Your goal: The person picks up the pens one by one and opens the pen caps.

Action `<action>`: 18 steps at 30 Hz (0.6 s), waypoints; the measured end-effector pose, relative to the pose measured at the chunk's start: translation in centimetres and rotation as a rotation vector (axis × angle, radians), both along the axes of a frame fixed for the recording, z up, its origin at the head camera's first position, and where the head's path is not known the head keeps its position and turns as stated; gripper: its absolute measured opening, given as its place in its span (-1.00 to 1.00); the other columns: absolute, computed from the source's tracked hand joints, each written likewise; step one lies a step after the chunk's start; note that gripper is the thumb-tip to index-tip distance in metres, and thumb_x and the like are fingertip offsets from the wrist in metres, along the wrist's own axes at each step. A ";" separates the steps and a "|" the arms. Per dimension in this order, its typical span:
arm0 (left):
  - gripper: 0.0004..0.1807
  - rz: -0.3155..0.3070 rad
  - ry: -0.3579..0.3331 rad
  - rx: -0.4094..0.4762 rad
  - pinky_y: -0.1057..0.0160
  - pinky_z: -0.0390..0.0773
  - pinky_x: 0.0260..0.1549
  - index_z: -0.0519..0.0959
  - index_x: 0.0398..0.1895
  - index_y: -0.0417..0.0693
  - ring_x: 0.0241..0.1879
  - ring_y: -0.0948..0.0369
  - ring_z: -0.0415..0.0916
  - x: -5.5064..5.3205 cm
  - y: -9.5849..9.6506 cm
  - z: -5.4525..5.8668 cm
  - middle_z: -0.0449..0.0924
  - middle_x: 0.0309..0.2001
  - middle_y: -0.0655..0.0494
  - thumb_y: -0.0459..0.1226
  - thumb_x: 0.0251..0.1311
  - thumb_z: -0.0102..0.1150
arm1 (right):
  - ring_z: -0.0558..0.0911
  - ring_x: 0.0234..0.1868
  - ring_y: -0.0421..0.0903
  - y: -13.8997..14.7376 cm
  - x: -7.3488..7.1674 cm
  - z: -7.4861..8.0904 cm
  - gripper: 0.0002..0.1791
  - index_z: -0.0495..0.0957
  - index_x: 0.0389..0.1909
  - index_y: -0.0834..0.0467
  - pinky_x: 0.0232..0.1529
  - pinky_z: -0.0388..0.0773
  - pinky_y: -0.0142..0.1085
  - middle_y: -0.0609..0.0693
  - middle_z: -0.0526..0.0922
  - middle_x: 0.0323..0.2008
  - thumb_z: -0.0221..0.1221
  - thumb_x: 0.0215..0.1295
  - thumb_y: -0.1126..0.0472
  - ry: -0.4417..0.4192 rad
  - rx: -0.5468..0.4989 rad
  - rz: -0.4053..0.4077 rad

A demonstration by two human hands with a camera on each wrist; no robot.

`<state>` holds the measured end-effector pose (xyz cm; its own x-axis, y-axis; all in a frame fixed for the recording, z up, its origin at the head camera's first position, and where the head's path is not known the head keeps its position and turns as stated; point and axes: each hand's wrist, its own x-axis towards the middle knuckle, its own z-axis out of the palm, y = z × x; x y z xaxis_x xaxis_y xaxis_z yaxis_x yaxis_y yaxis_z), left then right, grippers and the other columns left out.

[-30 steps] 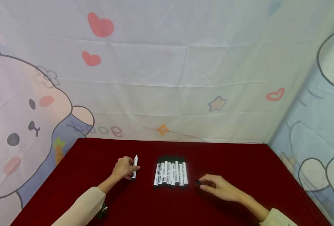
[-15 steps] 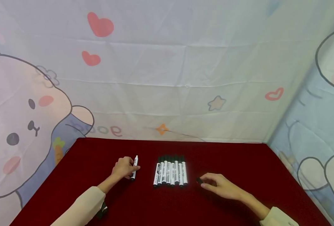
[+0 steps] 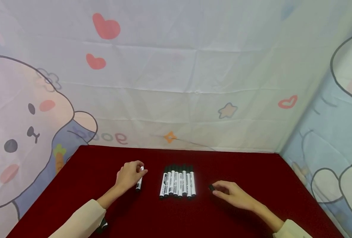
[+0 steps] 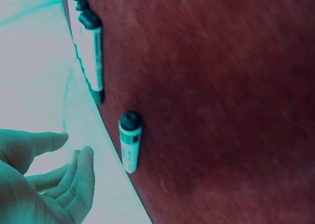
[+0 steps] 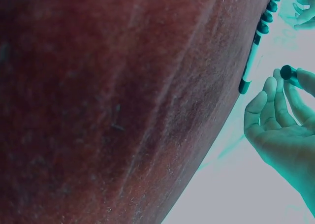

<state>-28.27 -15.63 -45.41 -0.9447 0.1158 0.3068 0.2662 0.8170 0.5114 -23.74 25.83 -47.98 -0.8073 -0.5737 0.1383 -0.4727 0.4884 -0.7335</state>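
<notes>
My left hand [image 3: 129,175] hovers over a white marker [image 3: 139,183] that lies on the red cloth, its black end toward me. Thumb and fingers stand apart in the left wrist view, with a gap between them and the marker [image 4: 130,145]. The marker's far end is mostly hidden by the hand in the head view. My right hand [image 3: 234,195] pinches a small black marker cap [image 3: 211,187] between thumb and fingertips, right of the row; the right wrist view also shows this cap [image 5: 289,75]. Between the hands lies a row of several white markers [image 3: 177,184] with black caps.
Red cloth [image 3: 164,219] covers the table. By my left sleeve lies a dark object [image 3: 103,225], partly covered by the arm. A printed fabric backdrop [image 3: 176,72] rises behind the table and along its right side.
My left hand has let go of the uncapped marker, which lies on the cloth, and its fingers have lifted and spread. The right hand keeps pinching the cap, nearly still.
</notes>
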 end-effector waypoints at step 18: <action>-0.69 -0.148 -0.345 0.323 0.20 0.66 -0.56 0.60 0.07 -0.36 -0.55 0.14 0.61 1.2 1.7 0.2 0.69 -0.35 -0.18 -0.34 0.35 0.25 | 0.63 -0.05 -0.31 1.3 -1.5 -0.6 -0.66 0.60 0.14 0.24 -0.12 0.61 -0.42 0.11 0.73 -0.01 0.13 0.54 0.11 0.003 0.009 -0.071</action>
